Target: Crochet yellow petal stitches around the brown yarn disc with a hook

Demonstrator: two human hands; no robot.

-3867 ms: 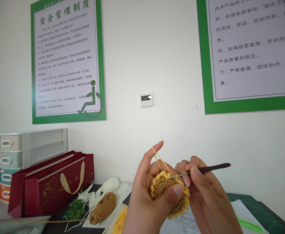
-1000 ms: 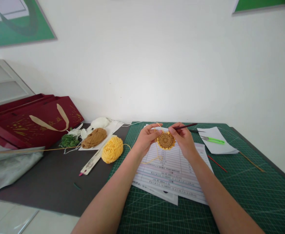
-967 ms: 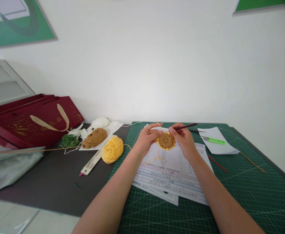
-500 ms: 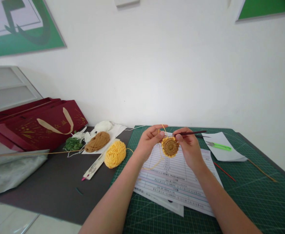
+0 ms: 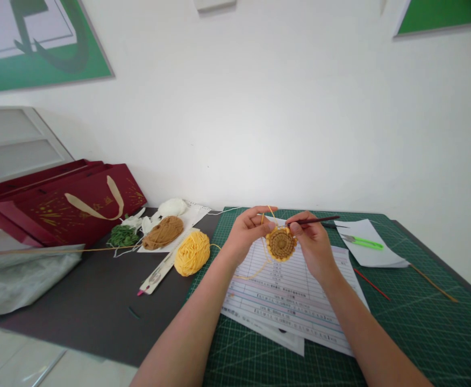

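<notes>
Between my hands is a round crochet piece [image 5: 281, 244], brown in the middle with a scalloped yellow rim. My left hand [image 5: 249, 231] pinches its upper left edge, and yellow yarn [image 5: 270, 211] loops over the raised index finger. A dark-handled crochet hook [image 5: 318, 220] is gripped in my right hand [image 5: 310, 236], its tip at the top edge of the piece. My right fingertips are close to the rim; whether they touch it I cannot tell. From the left hand the yarn hangs down towards the yellow yarn ball [image 5: 192, 253] on the left.
Printed sheets [image 5: 287, 301] lie under my hands on a green cutting mat [image 5: 421, 328]. Green thread snips [image 5: 362, 242] rest on white paper [image 5: 370, 258] at right, near a red stick [image 5: 371, 284]. Brown yarn [image 5: 163, 233], green yarn [image 5: 123, 236] and a red bag [image 5: 74, 204] are at left.
The camera view has shifted slightly. Both hands keep their hold, with the hook and crochet piece in nearly the same position.
</notes>
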